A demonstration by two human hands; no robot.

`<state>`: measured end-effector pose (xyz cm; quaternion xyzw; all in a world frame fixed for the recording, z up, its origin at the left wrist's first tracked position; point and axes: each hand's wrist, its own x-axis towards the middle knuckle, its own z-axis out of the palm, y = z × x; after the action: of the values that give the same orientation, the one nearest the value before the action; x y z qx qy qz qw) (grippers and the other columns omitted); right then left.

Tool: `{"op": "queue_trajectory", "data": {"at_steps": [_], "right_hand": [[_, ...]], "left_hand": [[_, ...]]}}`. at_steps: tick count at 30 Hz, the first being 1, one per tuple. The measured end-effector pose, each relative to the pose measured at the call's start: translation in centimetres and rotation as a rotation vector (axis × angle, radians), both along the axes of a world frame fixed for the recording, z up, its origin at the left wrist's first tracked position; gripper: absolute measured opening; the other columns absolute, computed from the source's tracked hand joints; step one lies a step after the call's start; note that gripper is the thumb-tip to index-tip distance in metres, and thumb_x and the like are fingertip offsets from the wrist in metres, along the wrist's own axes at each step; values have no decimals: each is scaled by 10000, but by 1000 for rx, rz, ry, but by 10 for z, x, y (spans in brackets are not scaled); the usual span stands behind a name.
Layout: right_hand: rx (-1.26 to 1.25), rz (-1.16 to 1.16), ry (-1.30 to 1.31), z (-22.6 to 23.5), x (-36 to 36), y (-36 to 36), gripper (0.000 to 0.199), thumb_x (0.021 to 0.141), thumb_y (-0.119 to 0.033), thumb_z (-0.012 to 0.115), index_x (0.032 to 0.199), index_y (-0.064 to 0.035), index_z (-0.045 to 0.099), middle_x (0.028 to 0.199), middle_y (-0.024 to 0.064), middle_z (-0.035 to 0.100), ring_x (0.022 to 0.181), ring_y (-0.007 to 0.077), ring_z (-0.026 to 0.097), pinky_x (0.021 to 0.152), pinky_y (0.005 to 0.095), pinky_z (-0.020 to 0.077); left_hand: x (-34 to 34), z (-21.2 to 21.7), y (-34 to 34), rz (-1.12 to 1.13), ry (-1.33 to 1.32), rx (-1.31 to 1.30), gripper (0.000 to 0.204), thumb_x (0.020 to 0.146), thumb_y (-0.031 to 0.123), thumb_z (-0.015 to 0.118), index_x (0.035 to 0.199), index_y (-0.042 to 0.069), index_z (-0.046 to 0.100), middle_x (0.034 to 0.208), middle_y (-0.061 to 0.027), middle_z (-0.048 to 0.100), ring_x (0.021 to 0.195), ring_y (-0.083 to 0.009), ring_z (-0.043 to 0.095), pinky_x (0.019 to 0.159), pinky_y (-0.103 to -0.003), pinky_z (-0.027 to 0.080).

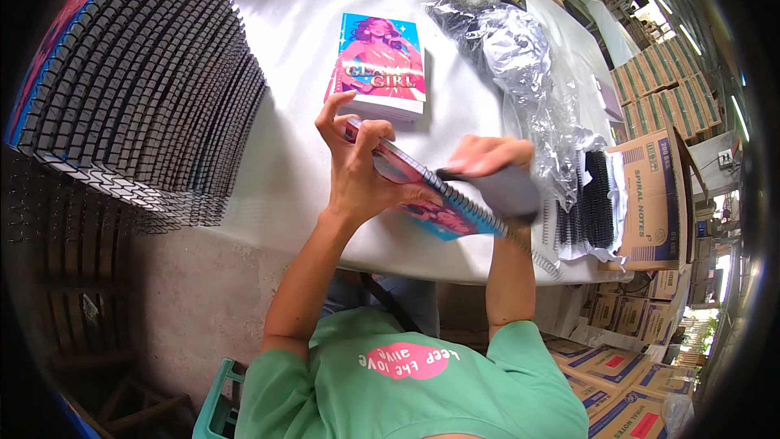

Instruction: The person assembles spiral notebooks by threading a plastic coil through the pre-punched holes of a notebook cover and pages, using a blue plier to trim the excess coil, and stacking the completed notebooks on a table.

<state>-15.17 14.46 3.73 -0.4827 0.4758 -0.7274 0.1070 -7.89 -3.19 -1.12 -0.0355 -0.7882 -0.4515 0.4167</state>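
Observation:
My left hand (351, 171) grips a small notebook (443, 218) with a pink and blue cover, thumb on one side and fingers curled over the other. The notebook is tilted, its bound edge turned up. A black wire coil (479, 213) runs along part of that edge, and its loose end trails past the corner to the lower right. My right hand (487, 154) is beside the coil, smeared by motion. A dark grey piece (513, 193) covers its palm side; whether it is worn or held I cannot tell. Beyond, a stack of unbound notebooks (380, 61) lies on the white-covered table (284, 41).
Tall stacks of coil-bound notebooks (138, 89) rise at the left. To the right lie clear plastic wrap (544, 89), a bundle of black coils (597, 199) and a cardboard box (650, 203). More boxes (609, 366) stand lower right, and a green plastic stool (213, 406) is lower left.

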Motion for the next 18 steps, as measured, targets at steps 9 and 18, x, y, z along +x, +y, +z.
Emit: {"op": "queue_trajectory", "data": {"at_steps": [9, 18], "right_hand": [[624, -355, -61, -3, -3, -2, 199, 688, 88, 623, 863, 16, 686, 827, 99, 687, 743, 149, 651, 698, 250, 504], [233, -253, -162, 1, 0, -2, 304, 646, 128, 578, 886, -14, 698, 817, 88, 689, 757, 125, 638, 679, 240, 504]], "left_hand": [[-6, -10, -6, -46, 80, 29, 703, 357, 511, 861, 847, 126, 538, 1165, -143, 279, 1028, -264, 377, 673, -359, 387], [-5, -17, -6, -115, 22, 71, 746, 324, 416, 900, 879, 122, 495, 1160, -127, 317, 1109, -271, 365, 750, -389, 439]]}}
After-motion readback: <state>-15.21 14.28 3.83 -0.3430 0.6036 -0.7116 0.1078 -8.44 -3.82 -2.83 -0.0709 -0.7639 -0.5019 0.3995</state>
